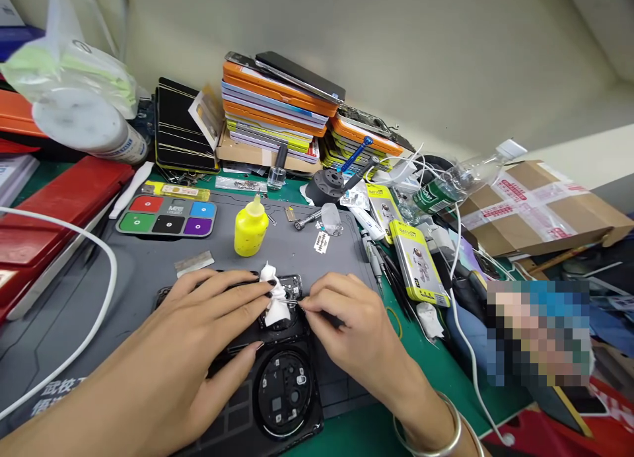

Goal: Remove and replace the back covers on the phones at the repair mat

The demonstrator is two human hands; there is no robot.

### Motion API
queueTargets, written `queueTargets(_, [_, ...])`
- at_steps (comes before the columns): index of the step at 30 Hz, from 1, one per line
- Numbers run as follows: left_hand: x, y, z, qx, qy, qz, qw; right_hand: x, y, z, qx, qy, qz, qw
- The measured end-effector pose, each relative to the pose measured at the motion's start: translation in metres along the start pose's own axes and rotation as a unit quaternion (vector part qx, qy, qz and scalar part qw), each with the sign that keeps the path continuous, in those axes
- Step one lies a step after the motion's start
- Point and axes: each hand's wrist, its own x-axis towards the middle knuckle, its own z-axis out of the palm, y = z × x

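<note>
A dismantled black phone [296, 331] lies on the grey mat, with its camera section uncovered. Below it is a black back panel with a round camera ring [261, 397]. My left hand [198, 318] stretches flat across the phone, its fingertips on a crumpled white tissue [277, 312]. From the right, my right hand [347, 312] pinches a thin silver tool [287, 301] whose end lies against the tissue. The exact kind of tool is hidden by my fingers. A yellow squeeze bottle [251, 229] stands just beyond my left hand.
A tray with coloured squares [167, 217] sits at the left of the mat [143, 265]. Stacked boxes [277, 107] line the wall. Yellow battery boxes [420, 262], a plastic bottle [456, 183] and a white cable [458, 312] crowd the right. Another cable [113, 259] loops at left.
</note>
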Motion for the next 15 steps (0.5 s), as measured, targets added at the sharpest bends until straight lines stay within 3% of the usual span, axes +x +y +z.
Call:
queueTargets(4, [0.0002,0.0007,-0.0016,-0.033,0.017,-0.036,0.999,-0.0009,-0.0058,-0.0012,-0.031,-0.007,0.01,0.999])
queueTargets(15, [-0.0009,-0.0006,-0.0025,-0.039,0.032,-0.049,0.998,-0.0016,0.0003,0.0015,-0.02,0.007,0.0,1.0])
